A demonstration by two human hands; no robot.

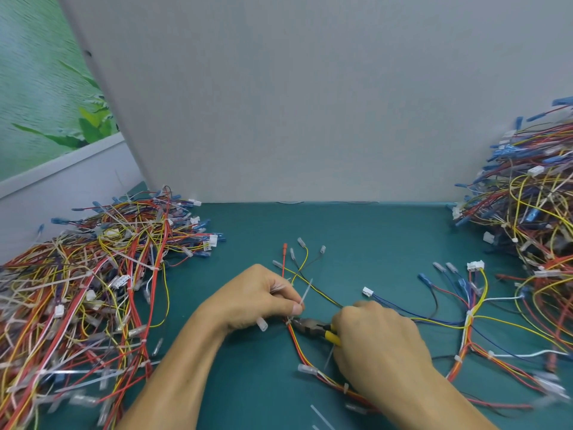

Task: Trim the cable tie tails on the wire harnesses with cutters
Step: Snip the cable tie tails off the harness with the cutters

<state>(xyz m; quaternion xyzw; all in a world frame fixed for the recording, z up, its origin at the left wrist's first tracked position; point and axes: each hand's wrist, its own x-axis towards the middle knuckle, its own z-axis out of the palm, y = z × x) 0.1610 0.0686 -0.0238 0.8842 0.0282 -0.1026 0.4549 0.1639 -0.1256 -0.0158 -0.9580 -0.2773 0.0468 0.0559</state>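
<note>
Between thumb and forefinger of your left hand: cable tie tail pinched, slanting up and away | just below those fingertips: cutters nosed against the wire harness | your right hand clenched round their yellow handles | outward of your knuckles: left pile and right pile of harnesses on the green table.
</note>
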